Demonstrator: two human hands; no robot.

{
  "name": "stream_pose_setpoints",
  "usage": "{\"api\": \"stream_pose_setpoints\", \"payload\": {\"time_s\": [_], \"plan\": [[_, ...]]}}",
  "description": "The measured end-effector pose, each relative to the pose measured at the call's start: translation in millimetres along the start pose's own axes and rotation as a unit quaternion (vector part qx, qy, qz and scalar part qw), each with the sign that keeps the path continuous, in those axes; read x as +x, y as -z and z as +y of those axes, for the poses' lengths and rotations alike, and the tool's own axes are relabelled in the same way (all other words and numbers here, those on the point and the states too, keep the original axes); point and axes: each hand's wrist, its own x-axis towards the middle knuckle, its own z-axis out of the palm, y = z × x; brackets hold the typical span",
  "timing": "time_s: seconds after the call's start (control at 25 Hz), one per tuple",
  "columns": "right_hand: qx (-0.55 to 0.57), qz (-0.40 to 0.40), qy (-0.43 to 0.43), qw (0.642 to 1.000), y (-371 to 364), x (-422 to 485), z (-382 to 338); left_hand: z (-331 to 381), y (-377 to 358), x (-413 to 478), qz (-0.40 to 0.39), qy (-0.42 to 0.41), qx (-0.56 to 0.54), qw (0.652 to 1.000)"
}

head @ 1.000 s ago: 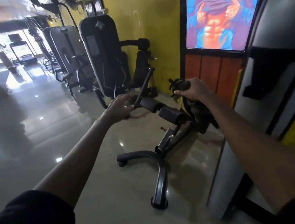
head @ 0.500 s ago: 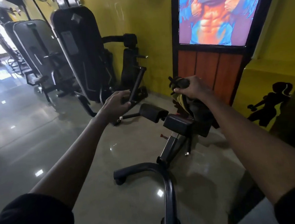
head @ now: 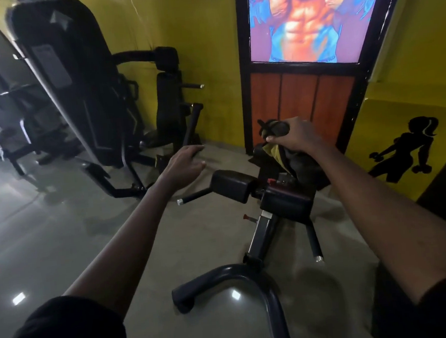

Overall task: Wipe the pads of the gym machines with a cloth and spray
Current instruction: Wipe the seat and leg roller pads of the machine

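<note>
Head view: a yellow-green cloth [head: 275, 152] hangs bunched under the right hand [head: 298, 135], whose fingers curl round it and round a dark rounded thing [head: 276, 128] at the top. Whether that thing is the spray or part of the machine, I cannot tell. The cloth sits above the far end of a low bench machine, near the wall.

Two black pads lie just below and in front of that hand: the near pad [head: 287, 202] and, to its left, the far pad [head: 230, 184]. They sit side by side on one crossbar. A chrome-tipped peg [head: 192, 197] sticks out to the left of the far pad, and another peg [head: 314, 244] hangs below the near one. A post runs down from the pads to a curved dark base [head: 253, 276] on the glossy floor [head: 59, 223].

The left hand [head: 185, 164] hovers left of the pads, palm down, fingers straight and loose, holding nothing. It is near a slanted bar [head: 192, 123], though contact is unclear.

Further out stand a tall black machine [head: 74, 87] at left, a yellow wall [head: 203, 22], a bright poster [head: 305, 13] over wood panels [head: 299, 100], and a black silhouette [head: 406, 150] at right.
</note>
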Motion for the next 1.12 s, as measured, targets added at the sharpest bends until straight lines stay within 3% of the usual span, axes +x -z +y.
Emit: {"api": "stream_pose_setpoints", "payload": {"time_s": [0.44,0.68,1.12], "plan": [[-0.002,0.0,-0.103,0.995,-104.3,165.8,-3.1,-139.8,-27.2,184.7,-0.082,-0.04,-0.017,0.996],[-0.014,0.024,-0.194,0.98,-164.2,210.0,17.5,-203.2,-77.9,272.3,-0.13,-0.08,-0.044,0.987],[0.001,0.0,-0.326,0.946,-296.2,292.3,110.8,-265.8,-222.6,363.4,-0.308,-0.042,-0.035,0.95]]}}
